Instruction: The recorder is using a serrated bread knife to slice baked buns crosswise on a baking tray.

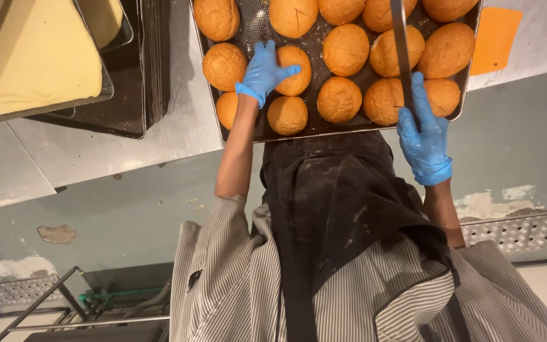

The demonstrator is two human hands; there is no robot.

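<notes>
Steadying a bun [295, 71] under the spread left hand [264, 71], on a tray [343, 130] of buns. Gripping a long knife [401, 44] in the closed right hand [424, 130], blade reaching past the fingers over other buns. Possibly risking: bun rolling, blade skidding toward the left fingers; pressing too hard, denting crust.

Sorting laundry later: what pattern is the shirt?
Thin grey and white stripes on the shirt, seen in the head view.
</notes>
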